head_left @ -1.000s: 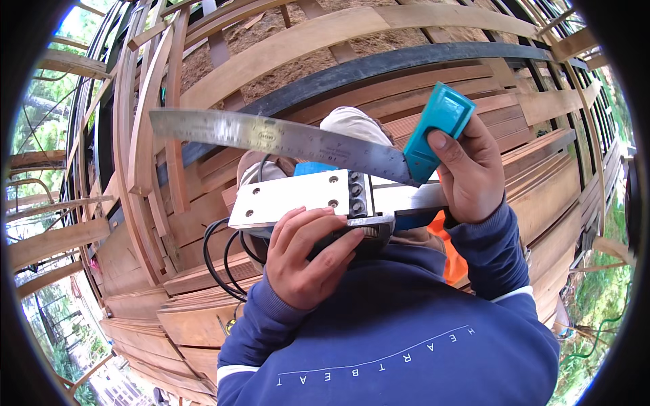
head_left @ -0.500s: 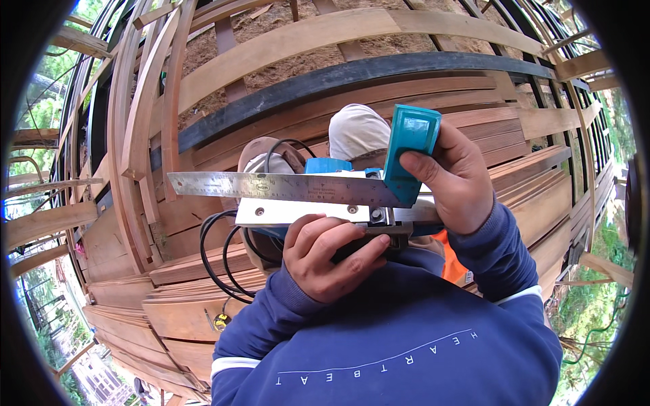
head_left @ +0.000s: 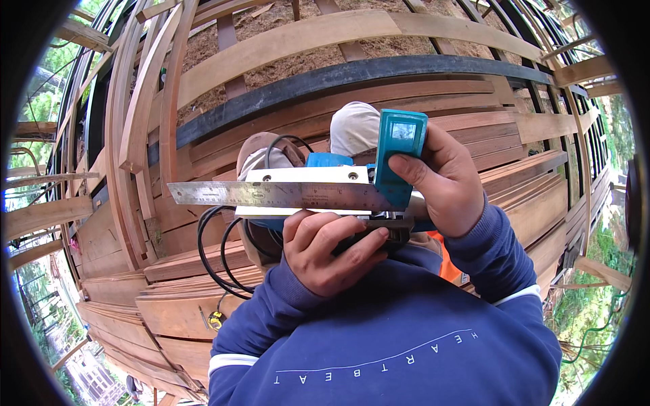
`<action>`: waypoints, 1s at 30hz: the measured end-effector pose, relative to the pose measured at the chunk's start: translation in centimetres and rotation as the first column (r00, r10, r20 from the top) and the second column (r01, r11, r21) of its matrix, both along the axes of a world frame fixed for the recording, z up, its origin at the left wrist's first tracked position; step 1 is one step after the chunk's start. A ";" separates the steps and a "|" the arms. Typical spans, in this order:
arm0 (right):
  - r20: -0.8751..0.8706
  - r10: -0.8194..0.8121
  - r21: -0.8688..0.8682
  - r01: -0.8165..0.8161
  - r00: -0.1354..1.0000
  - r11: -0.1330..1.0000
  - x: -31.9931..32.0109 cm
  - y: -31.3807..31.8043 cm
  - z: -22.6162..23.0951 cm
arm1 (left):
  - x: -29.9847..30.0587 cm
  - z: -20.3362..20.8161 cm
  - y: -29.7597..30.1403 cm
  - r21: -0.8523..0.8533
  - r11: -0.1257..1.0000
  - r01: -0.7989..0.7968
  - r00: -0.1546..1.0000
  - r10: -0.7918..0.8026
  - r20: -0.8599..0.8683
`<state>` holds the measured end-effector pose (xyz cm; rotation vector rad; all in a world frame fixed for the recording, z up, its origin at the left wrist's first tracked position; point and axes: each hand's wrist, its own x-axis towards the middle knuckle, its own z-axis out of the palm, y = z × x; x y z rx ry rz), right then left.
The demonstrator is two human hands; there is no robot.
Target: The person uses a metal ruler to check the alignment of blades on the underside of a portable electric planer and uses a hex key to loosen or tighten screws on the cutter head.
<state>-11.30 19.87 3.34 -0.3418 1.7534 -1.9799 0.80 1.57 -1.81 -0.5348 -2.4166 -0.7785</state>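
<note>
An upturned electric planer [head_left: 306, 174] lies across my lap, its flat silver sole facing up and its blue body partly showing behind. My left hand [head_left: 332, 250] is closed on its near side, fingers curled over a black part beside the cutter opening. My right hand [head_left: 450, 179] grips the teal handle of a try square [head_left: 401, 149], thumb on the handle's face. The square's steel ruled blade [head_left: 271, 195] runs leftward along the sole, with two screw holes showing beyond it. Whether the blade's whole edge touches the sole I cannot tell.
Stacked brown boards [head_left: 179, 314] surround me, with a yellow tape measure [head_left: 216, 319] on them at the lower left. A looped black cable [head_left: 206, 254] hangs left of the planer. Timber beams [head_left: 284, 47] and a dark rail [head_left: 379, 70] cross ahead.
My right hand has moved slightly left and turned the try square. The blade has shifted nearer to me over the sole, uncovering its far strip. My left hand keeps its place.
</note>
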 end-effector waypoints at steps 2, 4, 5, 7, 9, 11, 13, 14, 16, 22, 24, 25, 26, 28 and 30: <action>0.003 0.001 -0.004 -0.001 1.000 1.000 0.1 -0.1 0.0 | 0.1 0.0 0.1 -0.012 1.000 -0.014 1.000 0.014 0.001; -0.003 0.005 0.001 -0.005 1.000 1.000 0.1 -0.1 -0.2 | 0.2 0.2 0.2 -0.032 0.999 -0.038 0.999 0.037 -0.005; 0.002 0.004 0.000 -0.004 1.000 1.000 0.1 -0.2 -0.2 | 0.3 0.2 0.3 -0.038 0.998 -0.049 0.999 0.049 0.000; 0.011 0.002 -0.001 -0.002 1.000 1.000 0.0 -0.3 -0.2 | 0.6 0.1 0.4 -0.051 0.996 -0.071 0.997 0.072 0.010; 0.009 0.006 0.009 -0.007 1.000 1.000 0.0 -0.3 -0.4 | 0.7 0.0 0.4 -0.092 0.991 -0.095 0.995 0.095 0.002; 0.005 0.010 0.022 -0.010 1.000 1.000 -0.1 -0.3 -0.3 | 0.9 -0.2 0.5 -0.111 0.987 -0.114 0.994 0.114 -0.006; 0.001 0.018 0.038 -0.018 1.000 0.999 -0.1 -0.4 -0.2 | 1.1 -0.6 0.6 -0.110 0.985 -0.132 0.991 0.132 -0.010; 0.001 0.023 0.036 -0.023 1.000 0.999 -0.1 -0.4 -0.1 | 1.1 -0.6 0.5 -0.108 0.985 -0.134 0.991 0.134 -0.006; -0.002 0.029 0.034 -0.029 1.000 0.999 -0.1 -0.4 -0.1 | 1.0 -0.6 0.4 -0.102 0.986 -0.133 0.991 0.134 0.002; -0.017 0.042 0.060 -0.041 0.999 0.997 -0.1 -0.5 -0.1 | 1.0 -0.8 0.4 -0.121 0.985 -0.126 0.991 0.131 0.037; -0.006 0.042 0.057 -0.041 0.999 0.998 -0.1 -0.5 -0.2 | 1.0 -0.7 0.5 -0.109 0.986 -0.128 0.990 0.133 0.044; 0.000 0.042 0.055 -0.042 0.999 0.998 -0.1 -0.5 -0.2 | 1.0 -0.7 0.6 -0.103 0.986 -0.129 0.990 0.134 0.047; -0.002 0.038 0.054 -0.037 0.999 0.998 -0.1 -0.5 -0.3 | 1.0 -0.7 0.6 -0.098 0.987 -0.130 0.990 0.135 0.045; -0.007 0.029 0.052 -0.029 1.000 0.998 0.0 -0.6 -0.4 | 0.9 -0.7 0.6 -0.088 0.987 -0.132 0.990 0.136 0.041; -0.002 0.031 0.051 -0.031 1.000 0.998 0.0 -0.6 -0.3 | 0.8 -0.6 0.7 -0.090 0.988 -0.128 0.990 0.132 0.044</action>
